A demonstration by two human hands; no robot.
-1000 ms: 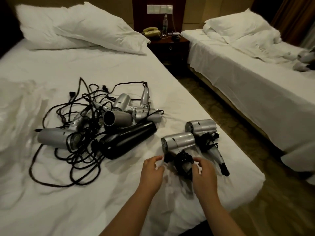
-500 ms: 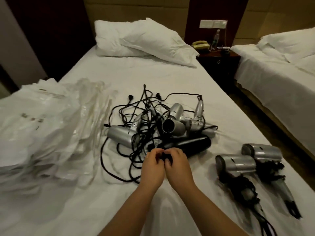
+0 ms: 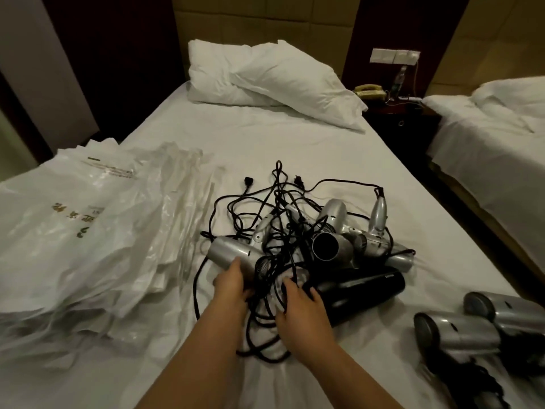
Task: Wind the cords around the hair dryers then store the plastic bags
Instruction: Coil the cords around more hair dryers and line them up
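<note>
Gold printed characters sit on the top plastic bag [image 3: 73, 219], too blurred to read; small lettering on the black hair dryer [image 3: 361, 286] unreadable too

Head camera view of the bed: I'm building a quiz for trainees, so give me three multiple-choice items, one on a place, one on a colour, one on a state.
1. Where does the stack of white plastic bags lie?
A. left of the tangled pile
B. on the nightstand
C. on the pillows

2. What colour is the large hair dryer beside the right hand?
A. red
B. black
C. white

3. How are the cords of the two silver hair dryers at the right edge?
A. spread across the bed
B. plugged into the wall
C. bundled at their handles

Answers: 1 A, the bags cover the bed's left side; 2 B, its barrel is glossy black among silver ones; 3 C, dark cord is bunched by each handle, unlike the loose black cords the left hand reaches into.
</note>
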